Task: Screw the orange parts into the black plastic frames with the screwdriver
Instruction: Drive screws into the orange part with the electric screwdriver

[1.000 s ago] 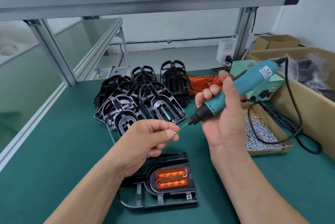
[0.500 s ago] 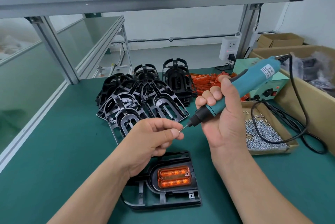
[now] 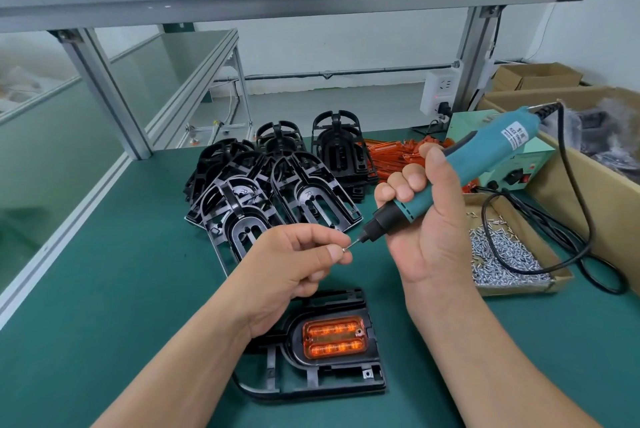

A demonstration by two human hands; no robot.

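Note:
A black plastic frame (image 3: 332,381) lies flat on the green mat near me, with an orange part (image 3: 334,338) seated in its middle. Above it, my left hand (image 3: 294,265) pinches a small screw (image 3: 345,249) between thumb and forefinger. The screw touches the bit of the teal electric screwdriver (image 3: 460,173), which my right hand (image 3: 426,230) grips around the lower body, tip pointing down-left. Both hands hover over the mat, clear of the frame.
A pile of black frames (image 3: 277,185) sits behind my hands, with loose orange parts (image 3: 398,157) to its right. A cardboard tray of screws (image 3: 502,254) lies at right, the screwdriver's black cable (image 3: 581,219) looping over it. Cardboard boxes (image 3: 588,192) and a green power unit (image 3: 519,164) stand further right.
The screw in my left hand and the screwdriver bit have come together until they touch. The view has shifted slightly; the frame on the mat has not moved.

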